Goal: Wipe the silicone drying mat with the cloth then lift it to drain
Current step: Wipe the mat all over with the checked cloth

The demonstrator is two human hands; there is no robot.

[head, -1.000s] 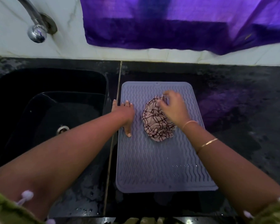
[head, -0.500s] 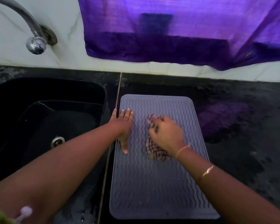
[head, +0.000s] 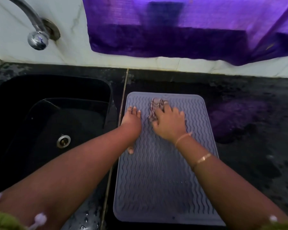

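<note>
**Q:** What does the mat look like, and where is it?

**A:** The silicone drying mat (head: 156, 188) is a grey-lilac rectangle with rounded corners, a raised rim and rows of wavy ridges. It lies flat on the black stone countertop (head: 256, 130) and fills the lower middle of the frame, its long side running away from the viewer. A few small droplets glint on its lower right part.

**Q:** And the cloth?

**A:** A bunched pale cloth (head: 156, 105) with dark red check lines sits near the mat's top edge, a little above frame centre. It is blurred.

**Q:** How do the hands hold things?

**A:** The right hand (head: 169, 123) lies on top of the cloth with its fingers spread over it, pressing it onto the mat rather than balling round it. The left hand (head: 131, 123) is flat on the mat's left edge just beside it, with the fingers straight, the thumb pointing back toward the viewer, and nothing in its grasp. Two thin gold bangles (head: 203, 158) circle the right wrist.

**Q:** What surrounds them?

**A:** A black sink (head: 40, 97) with a metal drain (head: 63, 141) lies at centre left, just beside the mat. A chrome faucet (head: 37, 34) curves down at the upper left from a white marble wall (head: 70, 30). A purple curtain (head: 189, 27) hangs across the top, and its colour reflects on the countertop at right.
</note>
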